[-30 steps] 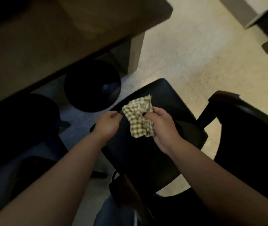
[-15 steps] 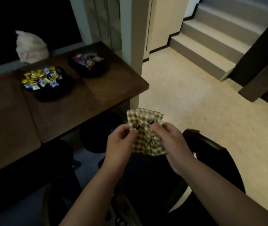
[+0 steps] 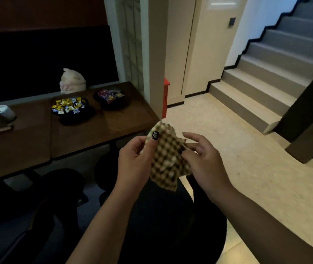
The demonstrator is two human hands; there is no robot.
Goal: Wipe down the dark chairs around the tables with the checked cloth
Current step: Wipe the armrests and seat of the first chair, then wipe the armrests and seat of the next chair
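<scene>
head view: one camera, pretty dim down low
left hand (image 3: 132, 161): pinching the checked cloth (image 3: 166, 159) up top, thumb over the fabric
right hand (image 3: 205, 161): pinching the cloth's right side, other fingers loose
cloth spot: mid-air between both hands, above the dark chair (image 3: 170, 225), clear of it
risk: bunched cloth probably wipes patchy, and a loose pinch could drop it
also: table (image 3: 87, 130) edge with snack bowls (image 3: 70, 108) is near, easy to bump

cloth (image 3: 166, 159) between both hands, above chair (image 3: 170, 225), table (image 3: 87, 134) to the left.

Table (image 3: 98, 134) bears 2 candy bowls (image 3: 70, 108).
</scene>
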